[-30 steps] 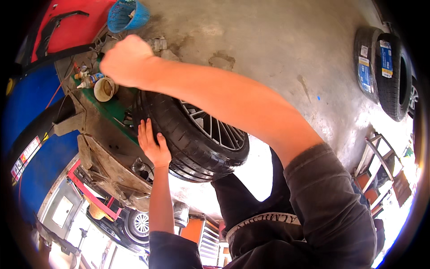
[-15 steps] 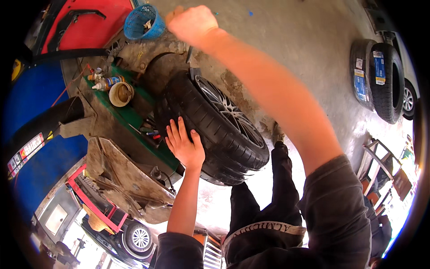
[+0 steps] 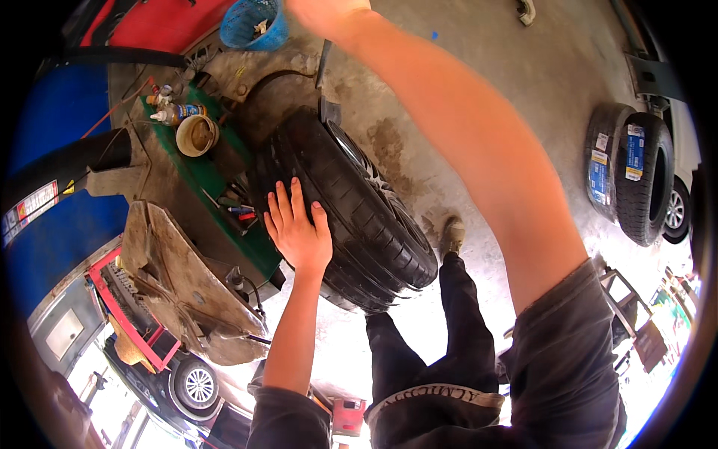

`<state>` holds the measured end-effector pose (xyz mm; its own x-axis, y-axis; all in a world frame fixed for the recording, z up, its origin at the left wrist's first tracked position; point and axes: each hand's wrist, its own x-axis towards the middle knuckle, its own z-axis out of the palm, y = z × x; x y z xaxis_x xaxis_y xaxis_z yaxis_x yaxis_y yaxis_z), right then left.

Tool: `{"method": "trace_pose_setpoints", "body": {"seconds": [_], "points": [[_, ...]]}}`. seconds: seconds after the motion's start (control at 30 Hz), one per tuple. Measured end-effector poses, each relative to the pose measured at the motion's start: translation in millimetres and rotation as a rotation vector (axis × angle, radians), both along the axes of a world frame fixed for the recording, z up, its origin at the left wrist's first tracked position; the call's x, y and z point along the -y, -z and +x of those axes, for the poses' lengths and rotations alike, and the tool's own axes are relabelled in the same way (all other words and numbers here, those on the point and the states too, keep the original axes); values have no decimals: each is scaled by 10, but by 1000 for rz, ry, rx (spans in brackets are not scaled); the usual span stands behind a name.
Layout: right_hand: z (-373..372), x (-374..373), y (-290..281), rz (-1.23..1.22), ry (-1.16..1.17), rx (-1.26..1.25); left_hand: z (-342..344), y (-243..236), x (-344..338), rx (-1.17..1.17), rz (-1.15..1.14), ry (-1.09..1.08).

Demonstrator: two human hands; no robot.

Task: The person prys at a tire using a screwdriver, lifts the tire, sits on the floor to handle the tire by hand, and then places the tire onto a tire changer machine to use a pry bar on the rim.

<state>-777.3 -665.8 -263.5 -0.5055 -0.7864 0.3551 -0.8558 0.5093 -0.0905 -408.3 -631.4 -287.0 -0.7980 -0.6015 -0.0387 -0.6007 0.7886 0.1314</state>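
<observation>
Black tyre [image 3: 351, 209] stood upright on its tread, axle lying level, left hand [image 3: 298, 228] pressed flat with fingers spread wide, right hand [image 3: 325, 13] raised, fingers cut off, grip untellable.

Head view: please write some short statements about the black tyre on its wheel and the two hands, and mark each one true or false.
1. The left hand lies flat, fingers spread, on the tread of the black rubber tyre. True.
2. The right hand also rests on that tyre. False: it is raised at the top edge, off the tyre.
3. A blue mesh basket stands above the tyre in the picture. True.
4. The two spare tyres at the right lie flat. False: they stand upright, side by side.
</observation>
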Motion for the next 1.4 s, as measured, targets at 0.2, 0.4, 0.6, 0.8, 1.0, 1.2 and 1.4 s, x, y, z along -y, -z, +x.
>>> {"method": "trace_pose_setpoints", "body": {"seconds": [0.2,0.4,0.6,0.8,1.0,1.2,1.4], "points": [[-336,-107,-140,125,85,-14,-66,-32,-85,12,3,-18],[-762,-294,-36,113,231,141,526,-81,-633,-6,22,-36],[-218,-1473,884,-1139,477,417,1171,-137,-1095,-160,-38,55],[3224,-3550,2826,267,533,1575,1779,137,-1435,-771,265,-361],[4307,-4013,3729,-217,726,1916,3470,1452,-1988,-979,1374,-1054],[4317,-4191,3995,56,488,1627,4151,2318,-2987,-802,1859,-1171],[4646,-4365,3186,462,601,1582,3440,1118,-1922,-760,1855,-1072]]}}
